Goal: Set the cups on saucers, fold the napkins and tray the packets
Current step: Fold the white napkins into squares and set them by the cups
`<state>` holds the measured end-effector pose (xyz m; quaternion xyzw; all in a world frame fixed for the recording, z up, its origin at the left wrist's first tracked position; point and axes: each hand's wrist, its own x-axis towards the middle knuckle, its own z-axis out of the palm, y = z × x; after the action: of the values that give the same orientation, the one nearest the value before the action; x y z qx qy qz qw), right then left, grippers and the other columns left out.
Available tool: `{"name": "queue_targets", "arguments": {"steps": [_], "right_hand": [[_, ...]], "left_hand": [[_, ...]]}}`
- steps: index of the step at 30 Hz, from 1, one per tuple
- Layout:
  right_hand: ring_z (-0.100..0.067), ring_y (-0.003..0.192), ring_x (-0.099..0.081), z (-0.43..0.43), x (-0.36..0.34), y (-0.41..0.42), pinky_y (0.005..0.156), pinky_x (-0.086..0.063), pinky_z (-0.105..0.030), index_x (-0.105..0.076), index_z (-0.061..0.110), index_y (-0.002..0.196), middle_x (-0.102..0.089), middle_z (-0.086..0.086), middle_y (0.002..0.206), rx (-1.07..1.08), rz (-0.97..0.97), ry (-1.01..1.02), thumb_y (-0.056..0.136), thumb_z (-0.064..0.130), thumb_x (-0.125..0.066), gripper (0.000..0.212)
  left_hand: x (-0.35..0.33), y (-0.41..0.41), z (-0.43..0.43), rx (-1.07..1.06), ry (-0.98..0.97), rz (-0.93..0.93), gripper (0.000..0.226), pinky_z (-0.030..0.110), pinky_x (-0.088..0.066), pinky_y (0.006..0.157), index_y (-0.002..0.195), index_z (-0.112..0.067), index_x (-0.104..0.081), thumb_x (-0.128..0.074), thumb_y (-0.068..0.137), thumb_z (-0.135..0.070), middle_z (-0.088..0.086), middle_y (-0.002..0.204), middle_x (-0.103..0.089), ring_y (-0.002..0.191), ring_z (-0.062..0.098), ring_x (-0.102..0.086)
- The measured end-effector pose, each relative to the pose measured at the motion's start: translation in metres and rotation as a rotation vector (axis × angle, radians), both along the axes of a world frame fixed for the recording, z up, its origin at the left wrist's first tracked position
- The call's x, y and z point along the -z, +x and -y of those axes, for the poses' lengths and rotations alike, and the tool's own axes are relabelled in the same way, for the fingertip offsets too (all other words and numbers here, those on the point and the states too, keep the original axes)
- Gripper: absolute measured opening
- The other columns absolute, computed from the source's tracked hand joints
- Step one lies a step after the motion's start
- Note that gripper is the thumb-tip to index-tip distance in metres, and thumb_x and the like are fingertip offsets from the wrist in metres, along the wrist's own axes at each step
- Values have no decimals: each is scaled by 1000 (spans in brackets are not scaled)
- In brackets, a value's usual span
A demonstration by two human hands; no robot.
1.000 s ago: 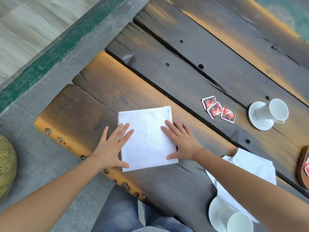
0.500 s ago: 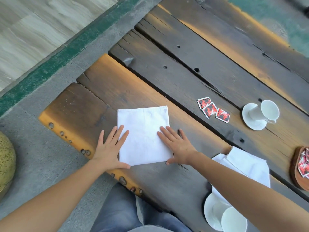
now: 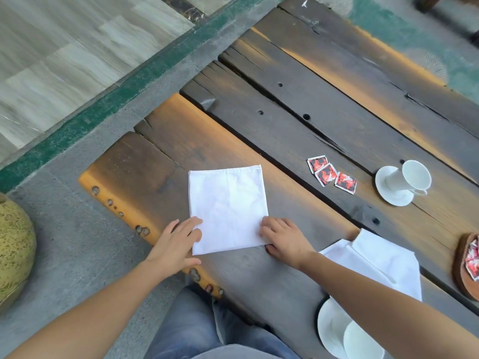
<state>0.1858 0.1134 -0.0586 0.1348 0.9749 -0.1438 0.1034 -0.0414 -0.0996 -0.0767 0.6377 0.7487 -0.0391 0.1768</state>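
A white square napkin (image 3: 228,208) lies flat on the wooden table (image 3: 298,130) in front of me. My left hand (image 3: 176,239) curls its fingers over the near-left corner, thumb by the edge. My right hand (image 3: 285,237) does the same at the near-right corner. A second, loosely folded napkin (image 3: 383,260) lies to the right, partly under my right forearm. Three red packets (image 3: 331,174) lie loose beyond it. A white cup (image 3: 407,177) stands on a saucer (image 3: 394,199) at the far right. Another cup (image 3: 363,340) sits on a saucer (image 3: 329,330) at the near right.
A brown wooden tray (image 3: 461,268) with red packets (image 3: 473,263) in it is cut off by the right edge. The table's left end (image 3: 116,203) drops to a grey floor. A round yellow-green object (image 3: 13,250) sits on the floor at left.
Both hands slid back from flat on the napkin to its near corners, and their fingers curled. The camera view shifted, so the table appears farther right.
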Motion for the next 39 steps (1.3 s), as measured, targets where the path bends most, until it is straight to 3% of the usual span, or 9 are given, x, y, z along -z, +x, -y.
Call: {"name": "queue_targets", "arguments": {"steps": [4,8,14,16,21,26,32,34,39], "right_hand": [[-28,82,-62,2,-1,-6,74,-51,-30,-58,13,83,-64,-5,94,57,-67,-6,71,13,-53,13],[-29,74,-57,0,-6,-10,72,-49,-32,-55,11,84,-60,-6,87,111,1,-51,80,14,-41,15],[-31,77,-53,3,-15,-9,67,-43,-34,-45,20,107,-55,-3,107,310,28,-206,97,14,-36,15],[-31,76,-54,6,-19,-10,67,-46,-37,-43,23,106,-56,-2,107,336,14,-234,96,12,-37,16],[-23,73,-52,12,-25,-2,65,-41,-32,-43,23,109,-56,3,101,393,-52,-286,97,26,-43,13],[-15,98,-59,8,-16,13,79,-49,-26,-33,35,127,-56,13,121,464,5,-350,87,31,-59,47],[-18,116,-54,8,-10,11,87,-51,-31,-60,25,106,-59,6,126,400,-142,-259,93,28,-54,15],[-18,109,-57,10,-13,7,82,-48,-28,-58,21,113,-63,2,121,422,-160,-271,96,33,-46,24],[-26,65,-54,18,-16,2,60,-40,-33,-47,13,110,-60,-1,78,528,-85,-302,100,28,-39,21]], "left_hand": [[-4,1,0,-57,-1,64,42,39,-44,98,76,-26,-49,-79,60,-51,2,132,-53,116,20,-56],[-13,3,-1,-119,17,157,33,37,-36,104,78,-22,-51,-75,71,-43,1,141,-44,117,22,-54],[-15,12,2,-197,17,229,51,32,-23,111,115,-23,-48,-71,74,-43,-4,146,-35,134,14,-36],[-14,14,2,-233,30,255,51,32,-27,110,126,-22,-48,-68,81,-33,-3,146,-35,133,15,-38],[-19,14,-9,-495,134,503,24,34,-42,100,112,-16,-66,-55,91,-12,-5,141,-46,122,18,-50],[-22,7,-8,-516,122,603,29,25,-42,96,120,-12,-63,-50,95,-20,0,126,-61,113,14,-56],[-24,11,0,-626,96,723,28,22,-45,72,114,-20,-65,-47,95,-32,-3,98,-71,82,5,-60],[-21,11,1,-700,86,799,30,27,-40,65,102,-24,-65,-40,96,-40,4,82,-68,69,10,-55],[-30,15,-9,-916,162,1089,31,34,-50,83,105,-19,-64,-44,94,-40,8,102,-69,96,19,-64]]}}
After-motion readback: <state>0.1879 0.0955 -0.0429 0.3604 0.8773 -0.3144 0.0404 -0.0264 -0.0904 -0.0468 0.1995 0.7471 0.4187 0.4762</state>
